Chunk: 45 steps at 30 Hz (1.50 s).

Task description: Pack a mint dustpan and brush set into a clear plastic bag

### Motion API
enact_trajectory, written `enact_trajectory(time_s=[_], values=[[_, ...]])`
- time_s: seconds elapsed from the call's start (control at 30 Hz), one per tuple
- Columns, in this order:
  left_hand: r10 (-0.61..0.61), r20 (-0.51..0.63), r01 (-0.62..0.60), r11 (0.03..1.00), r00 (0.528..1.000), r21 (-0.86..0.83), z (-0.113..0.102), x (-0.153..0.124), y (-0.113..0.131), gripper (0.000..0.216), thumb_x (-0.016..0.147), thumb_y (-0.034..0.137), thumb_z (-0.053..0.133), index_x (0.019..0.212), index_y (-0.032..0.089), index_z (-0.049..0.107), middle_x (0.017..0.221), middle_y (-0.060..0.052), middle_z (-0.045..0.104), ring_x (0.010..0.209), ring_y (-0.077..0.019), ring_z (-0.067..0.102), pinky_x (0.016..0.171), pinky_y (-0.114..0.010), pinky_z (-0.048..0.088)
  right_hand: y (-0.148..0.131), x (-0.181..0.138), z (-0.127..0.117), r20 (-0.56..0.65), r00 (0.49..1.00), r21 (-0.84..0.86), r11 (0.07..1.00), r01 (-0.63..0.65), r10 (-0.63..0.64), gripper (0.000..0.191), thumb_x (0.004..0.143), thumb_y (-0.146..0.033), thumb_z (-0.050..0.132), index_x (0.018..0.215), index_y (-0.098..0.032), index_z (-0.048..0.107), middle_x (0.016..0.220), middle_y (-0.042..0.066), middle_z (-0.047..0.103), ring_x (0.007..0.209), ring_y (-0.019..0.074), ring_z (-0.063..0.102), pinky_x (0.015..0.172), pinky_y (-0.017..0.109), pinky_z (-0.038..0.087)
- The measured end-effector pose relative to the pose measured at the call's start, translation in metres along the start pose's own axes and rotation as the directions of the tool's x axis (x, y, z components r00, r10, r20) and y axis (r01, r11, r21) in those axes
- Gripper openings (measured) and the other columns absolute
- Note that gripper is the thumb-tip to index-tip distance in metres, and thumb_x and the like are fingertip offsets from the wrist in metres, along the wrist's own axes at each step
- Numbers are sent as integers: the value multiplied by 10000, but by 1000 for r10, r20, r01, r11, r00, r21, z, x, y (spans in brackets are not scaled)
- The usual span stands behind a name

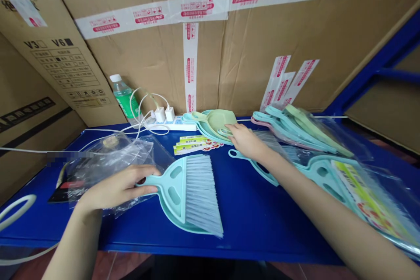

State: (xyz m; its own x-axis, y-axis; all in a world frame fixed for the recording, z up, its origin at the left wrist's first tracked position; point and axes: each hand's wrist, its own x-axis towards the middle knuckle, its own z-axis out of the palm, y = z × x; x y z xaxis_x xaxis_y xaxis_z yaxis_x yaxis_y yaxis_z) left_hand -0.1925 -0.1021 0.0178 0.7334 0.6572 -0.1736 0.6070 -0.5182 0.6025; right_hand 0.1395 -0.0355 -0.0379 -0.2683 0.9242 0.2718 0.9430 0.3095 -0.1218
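left hand [118, 188] curled tight, right hand [244, 140] flat at arm's length

Blue table [249, 223] bearing teal brush-and-dustpan set [187, 192], clear bags [124, 153], power strip [179, 123], green bottle [124, 96], label cards [193, 144], stacked dustpans [216, 122].

The left hand [114, 189] covers the brush [197, 188] handle's end; a white ring [32, 200] runs off the left edge; label [193, 143] print is unreadable.

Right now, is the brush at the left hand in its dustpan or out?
In. The brush lies flat in the dustpan, whose rim shows beneath it; the left hand holds the handle.
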Motion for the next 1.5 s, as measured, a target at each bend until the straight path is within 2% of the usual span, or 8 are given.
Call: enact_trajectory(time_s=[0.13,0.33,0.43,0.6,0.73,0.97,1.27,1.5], values=[[15,-15,-15,1000,1000,-5,3,2,-1,219,945,348,484,975,172,610,921,-36,660,820,-171,591,760,-255,449,2,-4,-9,-45,999,56,998,29,-27,386,874,-130,514,1259,-116,541,1150,177,633,1091,298,598,933,464,482],[8,-42,-9,1000,999,-21,7,4,-3,202,949,346,484,991,187,601,937,-28,657,840,-173,588,777,-265,448,-30,-43,-37,-155,974,198,960,197,-168,460,966,-302,359,1404,-169,397,1312,170,552,1245,303,495,1024,547,401],[8,-47,-8,1000,999,-14,9,5,-4,196,957,340,474,995,191,594,959,-29,654,851,-171,585,781,-267,444,-49,-65,-28,-43,961,338,901,273,-275,478,975,-371,376,1436,-245,382,1386,138,509,1308,282,445,1039,533,404],[8,-33,-6,998,999,59,9,5,-7,203,960,342,466,966,179,588,905,-25,629,807,-160,567,756,-266,427,-61,-79,-4,188,926,370,897,243,-328,543,968,-437,416,1465,-225,377,1534,141,335,1405,288,303,1092,499,351],[-6,-70,16,990,997,143,5,-2,-11,203,945,350,481,951,180,592,913,-35,591,845,-176,556,778,-285,427,-64,-79,5,241,891,383,881,277,-385,538,958,-430,461,1461,-254,388,1554,129,306,1422,308,249,1105,542,311],[-37,-64,46,988,997,150,6,-11,-24,238,839,353,650,1013,210,573,1013,-37,565,885,-195,555,787,-295,435,-68,-81,11,227,885,360,879,312,-407,528,951,-426,483,1448,-263,411,1534,129,348,1422,320,238,1104,570,300],[78,-107,-63,989,991,136,21,12,-16,140,932,326,534,1014,216,564,1040,-51,563,964,-210,534,860,-325,438,-57,-80,1,44,941,299,904,307,-334,378,955,-387,457,1251,-214,615,1289,154,590,1234,319,516,981,548,469],[140,-184,-126,988,973,85,53,35,1,126,961,302,501,1056,220,513,1082,-63,519,1032,-215,497,930,-340,428,-53,-80,-7,90,921,316,888,335,-379,506,935,-460,480,1383,-225,494,1472,136,439,1383,340,322,1056,594,359]])
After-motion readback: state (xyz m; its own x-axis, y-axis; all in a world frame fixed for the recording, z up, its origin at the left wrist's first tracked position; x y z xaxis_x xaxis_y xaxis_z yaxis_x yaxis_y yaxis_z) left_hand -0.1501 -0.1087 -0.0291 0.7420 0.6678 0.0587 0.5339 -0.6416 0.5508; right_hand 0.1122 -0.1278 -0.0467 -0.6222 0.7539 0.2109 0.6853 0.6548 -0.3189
